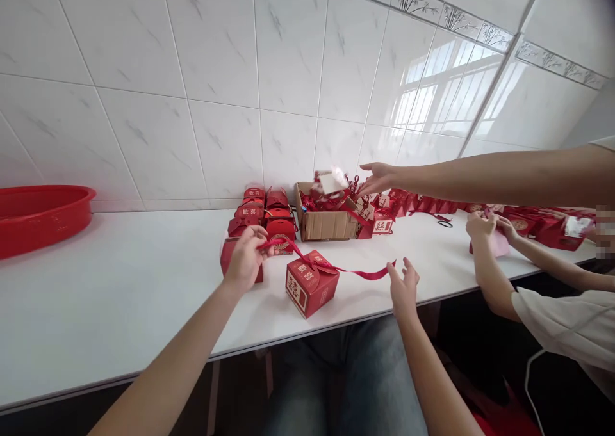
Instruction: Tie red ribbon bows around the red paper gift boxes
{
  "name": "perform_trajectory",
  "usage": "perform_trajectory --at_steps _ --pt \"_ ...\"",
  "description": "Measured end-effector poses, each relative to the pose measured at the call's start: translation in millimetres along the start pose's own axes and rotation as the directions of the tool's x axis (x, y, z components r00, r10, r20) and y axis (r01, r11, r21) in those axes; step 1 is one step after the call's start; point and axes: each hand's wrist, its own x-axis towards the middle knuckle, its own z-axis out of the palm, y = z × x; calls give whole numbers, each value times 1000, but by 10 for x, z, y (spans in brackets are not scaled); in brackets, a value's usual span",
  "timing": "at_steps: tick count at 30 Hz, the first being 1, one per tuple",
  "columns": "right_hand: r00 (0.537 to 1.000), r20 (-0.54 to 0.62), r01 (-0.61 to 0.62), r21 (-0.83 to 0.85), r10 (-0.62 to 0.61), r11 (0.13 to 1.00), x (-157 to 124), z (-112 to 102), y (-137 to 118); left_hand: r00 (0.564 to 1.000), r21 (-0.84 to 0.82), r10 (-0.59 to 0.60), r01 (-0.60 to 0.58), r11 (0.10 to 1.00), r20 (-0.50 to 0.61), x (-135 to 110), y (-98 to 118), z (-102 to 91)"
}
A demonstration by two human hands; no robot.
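A red gift box point(312, 283) with cream Chinese characters stands near the table's front edge, its top folded shut. Red ribbon point(365, 274) runs across the top and stretches out to both sides. My left hand point(247, 257) is closed on the ribbon's left part, above the table and in front of another red box point(229, 251). On the other side, my right hand point(404, 285) pinches the ribbon's free end at the fingertips, its other fingers loosely spread. The ribbon sags slightly between box and right hand.
Several red boxes point(252, 212) stand behind my left hand. A cardboard carton point(329, 226) holds ribboned boxes; a blurred box point(331, 181) is above it, near another person's open hand point(377, 178). Further right are scissors point(444, 224) and a co-worker's hands point(483, 226). A red basin point(45, 215) sits left.
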Motion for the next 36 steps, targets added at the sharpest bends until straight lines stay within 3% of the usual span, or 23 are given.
perform_trajectory --at_steps 2,4,5,8,10,12,16,23,36 --pt "969 157 210 -118 -190 971 -95 152 -47 999 259 3 -14 966 41 -143 -68 60" --pt "854 431 383 -143 -291 913 -191 333 -105 994 497 4 -60 866 114 -272 -157 141" --pt "792 542 402 -116 -281 908 -238 427 -131 989 560 11 -94 823 150 -323 -205 186" --pt "664 729 287 -43 -167 957 -378 668 -190 977 633 51 -173 755 207 -396 -336 302" --pt "557 818 273 -14 -146 962 -471 755 -213 975 650 58 -187 736 215 -383 -384 339" --pt "504 844 345 -1 -185 939 -548 779 -231 971 654 41 -189 733 235 -342 -383 336" --pt "566 793 487 -99 -227 868 -602 745 -294 957 675 4 -207 708 289 -249 -299 269" --pt "575 746 682 -209 -337 701 -602 785 -383 926 631 -58 -208 747 374 -167 -297 221" --pt "573 708 720 -194 -413 666 -668 740 -262 907 610 -112 -178 772 407 -128 -260 256"
